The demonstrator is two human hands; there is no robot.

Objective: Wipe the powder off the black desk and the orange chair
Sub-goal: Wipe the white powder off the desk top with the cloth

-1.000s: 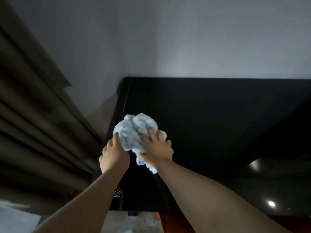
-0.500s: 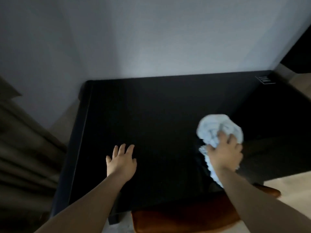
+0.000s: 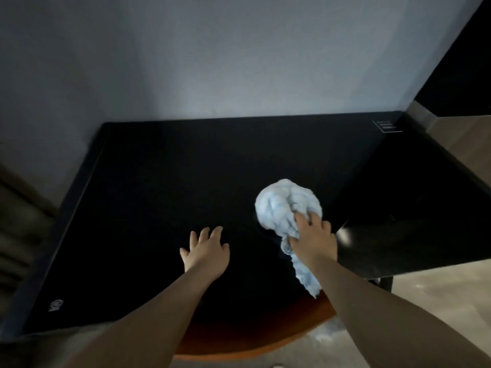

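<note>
Black surface: the desk [image 3: 164, 197] fills the middle of the view, its far edge against a pale wall [image 3: 239, 62]; the top is dark and glossy, and no powder can be made out on it in this light.
Cloth: a light blue cloth [image 3: 281, 205] sits bunched on the right half of the desk, with a tail trailing back over the near edge.
Right hand: the right hand [image 3: 313, 243] presses down on the cloth, fingers curled closed over the bunched part.
Left hand: the left hand [image 3: 206, 252] lies flat on the desk near the middle, fingers spread wide, holding nothing.
Chair: the orange chair [image 3: 252, 338] is tucked under the near edge, just below both forearms; only part of its seat shows.
Powder trace: a pale smudge [image 3: 328, 333] lies near the right rim of the seat; whether it sits on the seat or the floor cannot be told.
Step in hand: wiping the desk, judged from the grip; the chair appears untouched.
Risk 1: strokes toward the near edge would likely push powder down onto the seat.
Risk 2: the hanging tail may drag across the seat and smear it.
Risk 3: dim light may hide missed patches.
</note>
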